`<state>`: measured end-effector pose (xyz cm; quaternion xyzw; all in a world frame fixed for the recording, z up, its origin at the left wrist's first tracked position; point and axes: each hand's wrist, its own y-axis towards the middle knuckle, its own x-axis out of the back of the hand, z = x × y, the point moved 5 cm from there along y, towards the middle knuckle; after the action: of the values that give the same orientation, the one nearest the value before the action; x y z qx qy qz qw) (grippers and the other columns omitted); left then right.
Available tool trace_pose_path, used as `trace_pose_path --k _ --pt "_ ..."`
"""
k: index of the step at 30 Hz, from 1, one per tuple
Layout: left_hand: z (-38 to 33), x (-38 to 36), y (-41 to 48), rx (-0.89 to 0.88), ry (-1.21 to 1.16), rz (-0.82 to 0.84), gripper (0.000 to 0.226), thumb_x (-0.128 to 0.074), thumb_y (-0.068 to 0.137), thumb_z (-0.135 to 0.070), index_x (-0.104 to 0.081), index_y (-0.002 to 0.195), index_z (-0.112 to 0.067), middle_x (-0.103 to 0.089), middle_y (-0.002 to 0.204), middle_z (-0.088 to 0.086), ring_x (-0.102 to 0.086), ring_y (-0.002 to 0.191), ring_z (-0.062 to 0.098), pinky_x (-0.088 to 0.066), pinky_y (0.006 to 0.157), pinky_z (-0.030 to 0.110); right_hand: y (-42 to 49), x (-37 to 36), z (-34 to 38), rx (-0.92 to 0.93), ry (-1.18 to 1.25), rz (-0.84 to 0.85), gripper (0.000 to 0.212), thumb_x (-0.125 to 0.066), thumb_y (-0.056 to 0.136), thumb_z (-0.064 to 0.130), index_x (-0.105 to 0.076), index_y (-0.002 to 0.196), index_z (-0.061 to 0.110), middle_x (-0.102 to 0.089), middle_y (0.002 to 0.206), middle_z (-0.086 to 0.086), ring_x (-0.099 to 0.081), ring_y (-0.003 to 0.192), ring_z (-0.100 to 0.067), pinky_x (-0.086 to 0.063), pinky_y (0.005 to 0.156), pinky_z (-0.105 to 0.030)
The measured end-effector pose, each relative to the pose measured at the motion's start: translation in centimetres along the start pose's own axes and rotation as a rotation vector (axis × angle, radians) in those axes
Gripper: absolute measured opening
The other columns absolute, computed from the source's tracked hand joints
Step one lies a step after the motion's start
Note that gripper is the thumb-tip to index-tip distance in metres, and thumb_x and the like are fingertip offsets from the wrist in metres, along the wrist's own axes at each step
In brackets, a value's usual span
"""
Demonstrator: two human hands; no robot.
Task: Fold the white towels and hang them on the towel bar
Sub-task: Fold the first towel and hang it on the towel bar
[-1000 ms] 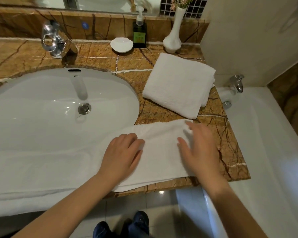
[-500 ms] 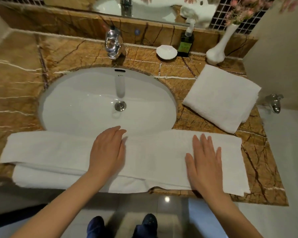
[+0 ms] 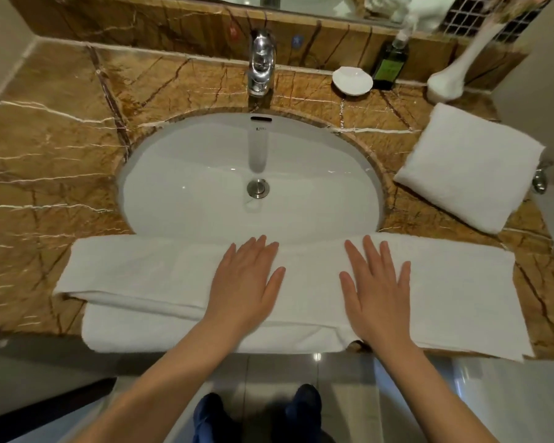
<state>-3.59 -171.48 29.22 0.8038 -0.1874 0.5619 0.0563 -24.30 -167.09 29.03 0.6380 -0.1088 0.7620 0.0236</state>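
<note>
Two white towels are in view, and both are placed here against the one sink (image 3: pixel 186 174) set in the brown marble counter (image 3: pixel 45 155).

The long towel (image 3: pixel 147 282) lies stretched out lengthwise just in front of the sink. Its far edge covers the sink's near rim, and both ends reach past the sink's sides. It is folded in layers. A lower layer sticks out on the near side and hangs over the counter's front edge.

The folded towel (image 3: pixel 467 167) sits to the right of the sink as a thick square, apart from the long towel.

Two hands rest on the long towel, in front of the sink's middle. The left hand (image 3: pixel 247 282) lies flat, palm down, with its fingers straight and slightly spread, gripping nothing. The right hand (image 3: pixel 376 289) lies the same way just to its right, fingers straight and a little fanned, pressing on the cloth. The hands are apart from each other.

Behind the sink stands one chrome tap (image 3: pixel 262 62). One drain plug (image 3: pixel 258 188) sits in the sink's bottom. Behind and to the right of the sink are one white dish (image 3: pixel 352 80), one dark bottle (image 3: pixel 390 63) and one white vase (image 3: pixel 451 78), in a row.

Two dark shoes (image 3: pixel 210 417) show on the floor below the sink's front.
</note>
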Motion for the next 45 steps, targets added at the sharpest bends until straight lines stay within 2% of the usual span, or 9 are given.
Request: trace_pose_path --k 7,13,18,22,26,29,35,39,45 --pt "5.7 4.1 -5.4 -0.155 0.147 0.005 0.05 -0.038 0.091 -0.04 -0.056 0.13 -0.015 -0.052 0.138 0.01 -0.05 0.127 0.026 -0.028 0.112 0.041 -1.2 2.0 9.9 0.276 0.248 -0.07 0.054 -0.032 0.095 0.043 -0.04 0.143 0.02 -0.033 0.154 -0.003 -0.021 0.145 -0.019 -0.012 0.118 -0.045" --pt "13.9 5.3 -7.4 -0.073 0.357 0.103 0.069 -0.021 0.092 -0.058 -0.038 0.144 -0.016 -0.034 0.151 0.011 -0.033 0.138 0.028 -0.02 0.111 0.05 -1.6 -2.5 21.6 0.637 0.141 0.186 0.067 -0.033 0.096 0.057 -0.014 0.152 0.027 -0.016 0.16 0.0 -0.01 0.148 -0.018 -0.002 0.119 -0.041" --pt "15.6 5.5 -5.2 -0.162 0.361 0.139 0.071 -0.017 0.092 -0.062 -0.032 0.147 -0.019 -0.027 0.155 0.006 -0.022 0.143 0.024 -0.015 0.113 0.05 -1.0 -4.2 22.6 0.591 0.02 0.156 0.071 -0.026 0.096 0.061 -0.004 0.153 0.026 -0.015 0.16 0.0 -0.013 0.147 -0.018 -0.006 0.119 -0.042" --pt "15.6 6.4 -5.2 -0.196 0.303 0.026 0.07 -0.028 0.091 -0.06 -0.038 0.144 -0.016 -0.032 0.152 0.009 -0.028 0.141 0.026 -0.022 0.114 0.048 -0.8 -3.8 23.0 0.548 0.066 0.146 0.07 -0.03 0.094 0.061 -0.019 0.152 0.023 -0.027 0.156 -0.003 -0.023 0.144 -0.02 -0.013 0.118 -0.043" --pt "16.1 7.6 -8.6 -0.285 0.061 -0.329 0.02 -0.05 0.09 -0.027 -0.059 0.102 -0.014 -0.064 0.105 0.009 -0.061 0.095 0.028 -0.044 0.083 0.037 -0.2 -2.0 25.9 0.582 0.17 0.007 0.045 -0.053 0.085 0.045 -0.056 0.12 0.016 -0.057 0.116 -0.005 -0.054 0.103 -0.026 -0.046 0.083 -0.037" --pt "17.6 6.7 -10.0 -0.345 0.095 -0.211 0.018 -0.046 0.093 -0.023 -0.061 0.087 -0.014 -0.061 0.088 0.003 -0.058 0.077 0.024 -0.046 0.064 0.035 1.0 -1.8 28.7 0.576 0.187 0.016 0.029 -0.055 0.086 0.035 -0.06 0.106 0.015 -0.055 0.095 -0.004 -0.052 0.085 -0.025 -0.042 0.065 -0.036" --pt "19.0 7.0 -9.5 -0.394 0.113 -0.101 0.025 -0.048 0.09 -0.023 -0.065 0.105 -0.014 -0.065 0.104 0.004 -0.06 0.078 0.021 -0.051 0.064 0.032 4.0 -1.2 29.7 0.429 0.295 -0.009 0.018 -0.042 0.097 0.028 -0.053 0.101 0.014 -0.056 0.095 -0.003 -0.054 0.084 -0.026 -0.045 0.067 -0.04" --pt "18.3 7.8 -8.1 -0.424 0.125 -0.091 0.023 -0.054 0.087 -0.022 -0.065 0.106 -0.017 -0.06 0.075 0.0 -0.056 0.061 0.022 -0.044 0.047 0.031 5.5 1.1 29.1 0.391 0.433 -0.123 0.019 -0.038 0.098 0.03 -0.05 0.098 0.016 -0.057 0.09 -0.002 -0.053 0.079 -0.025 -0.04 0.063 -0.036" --pt "17.0 8.3 -3.1 -0.444 0.097 -0.058 0.027 -0.044 0.093 -0.036 -0.055 0.113 -0.023 -0.058 0.113 -0.002 -0.055 0.099 0.022 -0.044 0.082 0.035 7.2 4.7 29.3 0.416 0.483 -0.2 0.014 -0.05 0.091 0.02 -0.053 0.105 0.021 -0.049 0.076 0.015 -0.042 0.069 -0.007 -0.03 0.058 -0.032"
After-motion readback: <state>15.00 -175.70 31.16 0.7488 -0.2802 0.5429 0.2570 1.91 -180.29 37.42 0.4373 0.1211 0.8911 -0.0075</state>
